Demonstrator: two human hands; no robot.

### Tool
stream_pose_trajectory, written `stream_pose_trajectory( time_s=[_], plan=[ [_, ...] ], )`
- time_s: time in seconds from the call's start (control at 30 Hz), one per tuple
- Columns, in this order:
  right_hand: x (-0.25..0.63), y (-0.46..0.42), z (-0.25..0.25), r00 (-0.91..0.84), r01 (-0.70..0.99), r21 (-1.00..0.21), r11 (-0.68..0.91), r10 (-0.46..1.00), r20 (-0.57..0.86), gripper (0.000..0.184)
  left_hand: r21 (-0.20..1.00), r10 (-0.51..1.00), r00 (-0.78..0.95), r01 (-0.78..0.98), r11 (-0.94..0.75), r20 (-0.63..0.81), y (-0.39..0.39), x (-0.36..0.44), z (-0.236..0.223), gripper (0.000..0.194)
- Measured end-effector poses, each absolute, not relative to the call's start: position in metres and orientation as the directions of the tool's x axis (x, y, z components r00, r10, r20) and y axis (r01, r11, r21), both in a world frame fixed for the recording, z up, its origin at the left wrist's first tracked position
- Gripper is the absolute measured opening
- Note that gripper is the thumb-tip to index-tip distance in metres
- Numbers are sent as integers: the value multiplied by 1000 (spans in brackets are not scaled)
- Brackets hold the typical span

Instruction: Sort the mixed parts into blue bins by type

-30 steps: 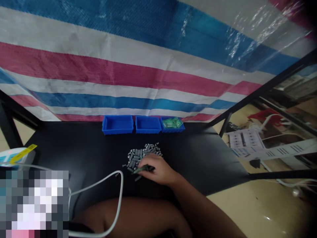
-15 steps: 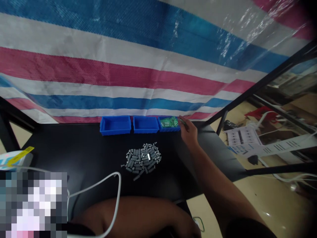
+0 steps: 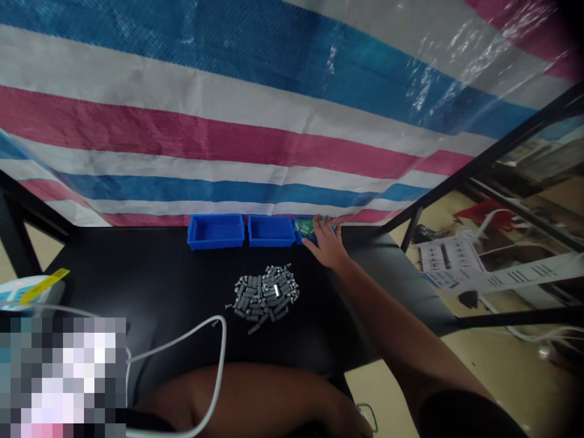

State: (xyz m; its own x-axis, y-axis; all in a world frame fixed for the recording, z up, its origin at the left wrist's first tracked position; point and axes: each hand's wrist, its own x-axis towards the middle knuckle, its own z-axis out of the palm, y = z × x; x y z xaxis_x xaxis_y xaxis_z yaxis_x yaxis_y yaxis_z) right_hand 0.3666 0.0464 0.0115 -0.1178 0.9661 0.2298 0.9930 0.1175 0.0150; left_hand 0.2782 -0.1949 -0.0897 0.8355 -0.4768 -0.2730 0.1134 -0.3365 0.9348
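The head view shows the right hand point(image 3: 329, 246) palm down over the green packets point(image 3: 305, 229) in the rightmost blue bin point(image 3: 298, 238), fingers spread across them. That bin stands at the far edge of the black desk point(image 3: 150, 274), beside two more blue bins point(image 3: 271, 243). A pile of grey metal pieces point(image 3: 266, 294) lies nearer the near edge. The left hand point(image 3: 357, 421) is low in view, its fingers too obscured to tell.

Shiny grn pkts point(image 3: 305, 227) in rightmost blue bin point(image 3: 298, 239), partly hidden.
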Motion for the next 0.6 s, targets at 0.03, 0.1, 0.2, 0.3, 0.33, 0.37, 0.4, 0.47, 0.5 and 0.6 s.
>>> stream_pose_trajectory(
  time_s=[0.03,0.1,0.2,0.3,0.33,0.37,0.4,0.47,0.5,0.6],
  plan=[
    [365,47,13,-113,993,12,113,966,234,83,933,-452,852,109,-343,-266,-195,277,-90,25],
    [361,49,14,-116,993,8,117,964,239,86,931,-431,863,109,-349,-263,-196,275,-90,25],
    [355,52,15,-145,989,26,143,962,232,89,925,-430,858,124,-359,-281,-197,278,-91,25],
    [350,55,14,-180,983,60,171,960,214,92,932,-444,855,111,-346,-267,-197,282,-91,26],
    [349,57,14,-184,982,66,174,961,204,92,932,-455,849,109,-347,-268,-197,283,-90,26],
    [349,59,14,-183,983,68,173,964,191,93,929,-458,845,109,-355,-275,-196,283,-90,28],
    [349,62,14,-176,984,65,167,968,177,93,924,-452,847,110,-366,-279,-196,282,-89,29],
    [350,68,16,-163,986,55,157,977,140,93,920,-431,861,100,-378,-270,-193,278,-87,33],
    [351,71,17,-160,987,48,155,980,116,92,922,-421,870,93,-375,-259,-192,275,-86,34],
    [352,77,19,-152,988,25,151,987,43,92,929,-416,873,100,-357,-254,-191,269,-84,36]
  ],
)
